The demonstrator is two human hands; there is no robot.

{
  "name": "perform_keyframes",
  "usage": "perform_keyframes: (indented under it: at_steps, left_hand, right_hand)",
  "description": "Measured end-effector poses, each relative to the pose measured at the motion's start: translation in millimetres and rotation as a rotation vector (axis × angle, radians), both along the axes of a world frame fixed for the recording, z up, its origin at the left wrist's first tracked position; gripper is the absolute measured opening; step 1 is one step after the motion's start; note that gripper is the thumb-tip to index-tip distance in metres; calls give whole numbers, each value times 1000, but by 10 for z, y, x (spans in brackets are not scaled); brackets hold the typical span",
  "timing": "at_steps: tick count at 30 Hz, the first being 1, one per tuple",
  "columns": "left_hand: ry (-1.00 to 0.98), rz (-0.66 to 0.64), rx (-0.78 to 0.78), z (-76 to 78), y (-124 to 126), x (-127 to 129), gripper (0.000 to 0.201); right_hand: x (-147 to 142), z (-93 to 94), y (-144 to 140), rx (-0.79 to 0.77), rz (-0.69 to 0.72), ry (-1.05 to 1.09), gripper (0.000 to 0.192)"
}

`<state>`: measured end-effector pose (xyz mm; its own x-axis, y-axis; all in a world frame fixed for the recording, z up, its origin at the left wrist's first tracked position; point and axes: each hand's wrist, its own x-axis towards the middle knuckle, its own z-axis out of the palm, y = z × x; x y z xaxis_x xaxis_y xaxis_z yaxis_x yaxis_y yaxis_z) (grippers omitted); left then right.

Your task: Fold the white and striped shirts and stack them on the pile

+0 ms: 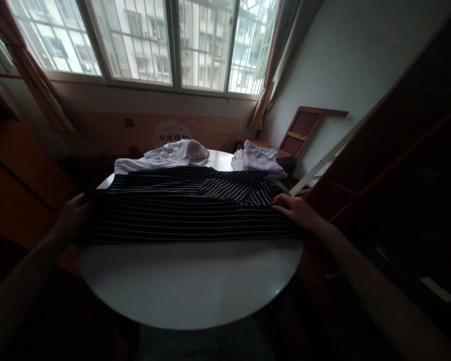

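A black garment with thin white stripes lies stretched across the round white table, its kind not plain from here. At its left end my left hand is closed on the edge, dim in the shadow. My right hand pinches the cloth near the right end, thumb and fingers together. The near part of the garment lies flat in a long strip, while the far right part is bunched in slanting folds. Both ends reach about the table's sides.
Behind the garment, a loose white cloth lies at the table's far left and a folded white pile at the far right. A wooden chair stands by the wall. Dark reddish furniture rises close on the right.
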<state>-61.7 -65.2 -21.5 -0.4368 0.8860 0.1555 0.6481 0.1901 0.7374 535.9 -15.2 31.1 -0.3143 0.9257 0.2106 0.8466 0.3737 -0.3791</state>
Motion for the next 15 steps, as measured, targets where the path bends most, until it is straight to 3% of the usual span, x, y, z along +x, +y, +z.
perform_keyframes:
  at_steps: [2, 4, 8, 13, 15]
  left_hand:
    - [64, -22, -34, 112, 437, 268, 53]
    - [140, -23, -104, 57, 576, 292, 49]
    - [186, -9, -154, -110, 483, 113, 49]
    - [161, -58, -174, -44, 458, 179, 55]
    - [181, -13, -103, -29, 465, 216, 54]
  right_hand:
    - [84, -121, 125, -133, 4, -9, 31]
    - [210, -206, 168, -231, -12, 15, 37]
    - [470, -258, 92, -304, -109, 51, 45]
    - [581, -226, 3, -370, -87, 199, 47]
    - [566, -214, 22, -347, -95, 289, 46]
